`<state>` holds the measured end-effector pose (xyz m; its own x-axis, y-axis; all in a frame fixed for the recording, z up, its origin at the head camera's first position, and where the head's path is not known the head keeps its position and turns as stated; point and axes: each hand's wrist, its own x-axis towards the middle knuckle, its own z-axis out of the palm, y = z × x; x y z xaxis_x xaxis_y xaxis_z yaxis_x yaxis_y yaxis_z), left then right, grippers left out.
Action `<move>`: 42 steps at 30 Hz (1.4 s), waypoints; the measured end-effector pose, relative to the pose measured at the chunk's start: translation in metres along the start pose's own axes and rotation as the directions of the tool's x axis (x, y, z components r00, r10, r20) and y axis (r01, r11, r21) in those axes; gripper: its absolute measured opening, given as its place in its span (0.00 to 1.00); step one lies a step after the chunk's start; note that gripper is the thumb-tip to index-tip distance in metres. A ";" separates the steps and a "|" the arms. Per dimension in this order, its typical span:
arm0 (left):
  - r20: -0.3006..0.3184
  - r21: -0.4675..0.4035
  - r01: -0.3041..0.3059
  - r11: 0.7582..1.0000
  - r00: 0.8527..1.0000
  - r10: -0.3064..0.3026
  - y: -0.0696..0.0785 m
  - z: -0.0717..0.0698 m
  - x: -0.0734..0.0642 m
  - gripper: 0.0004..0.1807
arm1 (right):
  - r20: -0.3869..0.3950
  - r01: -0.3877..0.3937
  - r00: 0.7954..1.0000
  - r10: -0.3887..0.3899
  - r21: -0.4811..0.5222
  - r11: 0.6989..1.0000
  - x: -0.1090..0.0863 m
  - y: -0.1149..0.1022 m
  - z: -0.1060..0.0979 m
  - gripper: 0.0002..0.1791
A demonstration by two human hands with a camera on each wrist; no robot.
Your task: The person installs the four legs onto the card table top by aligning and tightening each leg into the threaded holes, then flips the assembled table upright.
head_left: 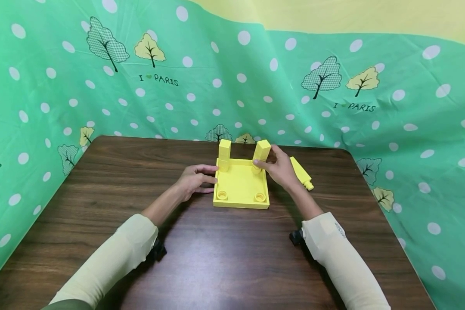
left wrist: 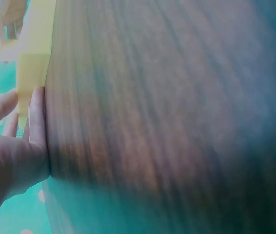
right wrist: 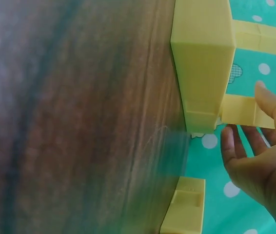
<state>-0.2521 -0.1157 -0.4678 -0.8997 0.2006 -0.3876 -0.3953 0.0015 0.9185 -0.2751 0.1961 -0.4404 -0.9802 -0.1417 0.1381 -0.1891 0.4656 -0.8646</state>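
A square yellow base [head_left: 242, 183] with a raised rim lies on the table, with round sockets showing at its two near corners. At its far left corner stands a square yellow post [head_left: 224, 150]. Another yellow post [head_left: 262, 150] rises from the far right corner, tilting slightly right. My right hand [head_left: 283, 170] holds that post between the thumb in front and the fingers behind. Along the base's left side, my left hand [head_left: 193, 181] touches the edge with extended fingers. The left wrist view shows those fingers [left wrist: 38, 114] low beside the yellow wall.
To the right of the base lies a loose yellow post piece [head_left: 301, 172] with a narrower peg end, close to my right forearm. Behind the dark wooden table [head_left: 217, 258] hangs a green dotted cloth [head_left: 201, 99].
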 end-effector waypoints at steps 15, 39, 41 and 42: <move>0.009 -0.007 0.001 1.000 1.000 -0.001 0.002 0.000 0.000 0.29 | 0.018 -0.014 1.000 0.012 0.082 0.997 0.003 0.005 -0.003 0.21; 0.002 -0.015 0.006 1.000 1.000 -0.006 0.002 0.000 0.000 0.29 | 0.054 -0.077 0.996 0.076 0.026 0.997 -0.003 -0.005 -0.017 0.34; 0.000 -0.015 0.006 1.000 1.000 -0.006 0.002 0.000 -0.001 0.28 | 0.062 -0.071 0.996 0.071 0.002 0.997 -0.004 -0.005 -0.017 0.33; -0.001 -0.013 0.005 1.000 1.000 -0.005 0.002 0.000 -0.001 0.28 | 0.064 -0.067 0.996 0.067 -0.009 0.998 -0.004 -0.005 -0.017 0.32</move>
<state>-0.2521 -0.1160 -0.4661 -0.8980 0.1997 -0.3920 -0.4021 -0.0106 0.9156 -0.2710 0.2094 -0.4282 -0.9850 -0.1660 0.0480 -0.1235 0.4816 -0.8676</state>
